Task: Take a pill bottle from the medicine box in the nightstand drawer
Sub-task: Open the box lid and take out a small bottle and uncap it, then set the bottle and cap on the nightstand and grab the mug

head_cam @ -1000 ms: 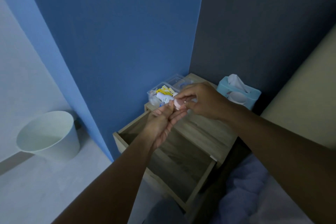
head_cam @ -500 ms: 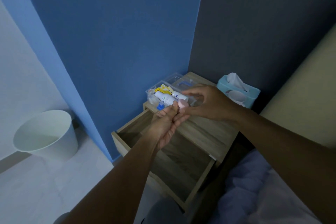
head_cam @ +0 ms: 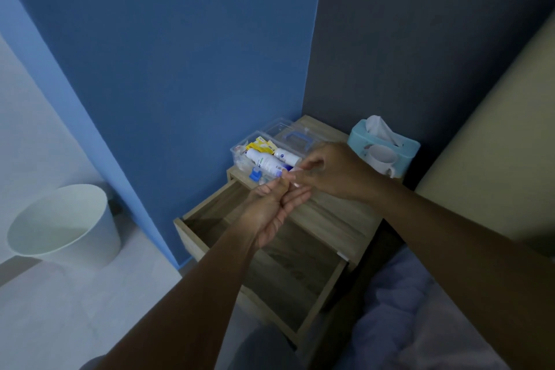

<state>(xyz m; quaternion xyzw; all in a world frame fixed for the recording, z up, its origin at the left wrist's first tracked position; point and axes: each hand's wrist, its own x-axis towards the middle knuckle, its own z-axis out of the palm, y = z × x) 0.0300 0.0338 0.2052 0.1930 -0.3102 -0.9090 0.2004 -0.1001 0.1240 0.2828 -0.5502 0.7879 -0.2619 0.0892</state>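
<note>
A clear medicine box (head_cam: 237,149) stands open on the wooden nightstand (head_cam: 333,219), against the blue wall. It holds white bottles (head_cam: 264,163) and a yellow packet (head_cam: 260,145). Its lid (head_cam: 295,137), with a blue handle, lies just behind it. The drawer (head_cam: 300,276) below is pulled out and its inside looks bare. My right hand (head_cam: 330,173) pinches a small pale pill bottle (head_cam: 295,171), mostly hidden by fingers, in front of the box. My left hand (head_cam: 270,209) lies palm up beneath it, fingertips touching the right hand.
A light blue tissue box (head_cam: 404,146) with a white mug (head_cam: 381,159) in front of it stands at the nightstand's back right. A white waste bin (head_cam: 66,225) sits on the floor at left. Bedding (head_cam: 420,324) lies at lower right.
My right hand has drawn back from over the box, uncovering the bottles inside. The pale bottle is now more hidden by fingers. The left hand stays palm up below.
</note>
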